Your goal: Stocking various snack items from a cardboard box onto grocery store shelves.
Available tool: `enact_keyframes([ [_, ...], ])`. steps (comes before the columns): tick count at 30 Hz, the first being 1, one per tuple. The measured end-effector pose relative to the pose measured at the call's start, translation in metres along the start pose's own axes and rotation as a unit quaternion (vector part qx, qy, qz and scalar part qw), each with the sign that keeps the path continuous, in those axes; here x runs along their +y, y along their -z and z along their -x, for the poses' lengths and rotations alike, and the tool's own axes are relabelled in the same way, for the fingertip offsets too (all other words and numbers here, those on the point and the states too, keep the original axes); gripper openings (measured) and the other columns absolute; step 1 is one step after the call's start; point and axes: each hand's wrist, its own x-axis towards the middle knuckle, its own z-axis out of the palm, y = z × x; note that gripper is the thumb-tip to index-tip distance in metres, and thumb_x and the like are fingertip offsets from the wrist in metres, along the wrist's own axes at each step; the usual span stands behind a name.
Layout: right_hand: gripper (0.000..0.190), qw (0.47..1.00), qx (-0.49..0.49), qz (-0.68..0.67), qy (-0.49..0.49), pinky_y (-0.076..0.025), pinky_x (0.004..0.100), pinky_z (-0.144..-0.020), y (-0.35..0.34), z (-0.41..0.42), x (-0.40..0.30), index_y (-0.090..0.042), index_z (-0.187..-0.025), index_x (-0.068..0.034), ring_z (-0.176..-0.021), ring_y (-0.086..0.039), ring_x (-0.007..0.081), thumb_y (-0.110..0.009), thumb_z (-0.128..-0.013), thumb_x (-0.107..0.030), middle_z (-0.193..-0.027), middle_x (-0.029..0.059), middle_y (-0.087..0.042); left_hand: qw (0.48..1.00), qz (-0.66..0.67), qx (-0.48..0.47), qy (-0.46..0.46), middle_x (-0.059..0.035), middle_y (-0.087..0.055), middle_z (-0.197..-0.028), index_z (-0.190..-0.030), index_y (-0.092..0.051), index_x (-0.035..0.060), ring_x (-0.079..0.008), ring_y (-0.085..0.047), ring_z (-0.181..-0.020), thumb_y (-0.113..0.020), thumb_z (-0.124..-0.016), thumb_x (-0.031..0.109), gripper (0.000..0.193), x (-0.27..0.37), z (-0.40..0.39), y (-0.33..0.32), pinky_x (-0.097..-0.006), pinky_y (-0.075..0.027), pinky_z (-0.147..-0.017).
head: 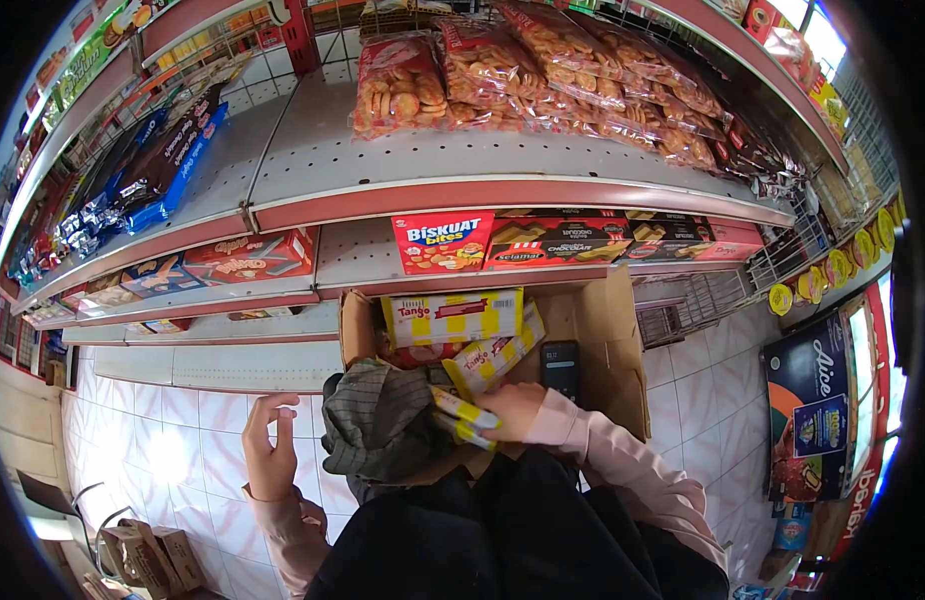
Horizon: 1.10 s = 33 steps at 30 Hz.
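Observation:
My right hand (513, 412) grips a yellow-and-white striped wafer pack (462, 421) at the near side of an open cardboard box (616, 352). Two more packs of the same striped kind, an upper Tango pack (455, 316) and a slanted Tango pack (483, 364), lie inside the box. Beside them rests a dark smartphone (559, 367). A dark checked cloth (380, 420) is bunched over the box's near left corner. My left hand (271, 442) is raised to the left of the cloth, holding nothing, with its fingers curled and apart.
Shelving with a red-edged upper shelf (462, 191) spans the front, bearing clear biscuit bags (402, 86). Below stand a red Biskuat box (443, 244) and Selamat wafer boxes (556, 244). A freezer with an Aice panel (807, 412) is at right; cardboard boxes (151, 555) lie lower left.

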Motion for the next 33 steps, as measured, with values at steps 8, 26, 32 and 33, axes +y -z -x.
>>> enact_keyframes([
  [8, 0.033, 0.998, 0.018, 0.054, 0.029, -0.05, 0.0414, -0.066, -0.024, -0.003, -0.026, -0.058, -0.099, -0.008, -0.079, -0.064, 0.0314, -0.061, -0.08, -0.035, -0.081, 0.0139, -0.064, 1.0, 0.024, -0.007, 0.018, -0.0084, -0.061, -0.088, -0.094, -0.057, 0.0006, -0.019, -0.057, -0.073, -0.049, -0.087, 0.002, 0.011, 0.001, -0.006, -0.008, -0.028, -0.045, -0.07],
  [26, 0.057, 0.976, 0.161, 0.095, -0.111, -0.044, 0.0436, -0.088, -0.001, -0.088, 0.093, -0.047, -0.116, -0.007, -0.111, -0.049, 0.0313, -0.07, -0.072, -0.034, -0.122, 0.0123, -0.045, 1.0, 0.017, -0.014, 0.021, -0.0097, -0.06, -0.091, -0.094, -0.057, -0.0019, -0.0173, -0.058, -0.078, -0.045, -0.09, 0.003, 0.014, 0.0, 0.001, 0.0, -0.0268, -0.046, -0.071],
  [32, 0.092, 0.958, 0.215, 0.17, -0.087, -0.041, 0.0506, -0.091, -0.011, -0.098, 0.088, -0.034, -0.134, -0.006, -0.118, -0.039, 0.0336, -0.077, -0.061, -0.043, -0.124, 0.0153, -0.039, 1.0, 0.007, -0.012, 0.021, -0.0107, -0.061, -0.092, -0.096, -0.057, -0.0023, -0.0184, -0.058, -0.079, -0.044, -0.09, 0.002, 0.015, -0.004, 0.005, 0.004, -0.0287, -0.047, -0.071],
  [33, 0.092, 0.958, 0.216, 0.171, -0.085, -0.041, 0.0506, -0.091, -0.009, -0.098, 0.085, -0.034, -0.134, -0.006, -0.118, -0.039, 0.0336, -0.077, -0.061, -0.043, -0.124, 0.0153, -0.039, 1.0, 0.006, -0.009, 0.021, -0.0107, -0.061, -0.092, -0.096, -0.057, -0.0023, -0.0184, -0.058, -0.079, -0.044, -0.09, 0.002, 0.015, -0.005, 0.007, 0.005, -0.0287, -0.047, -0.071],
])
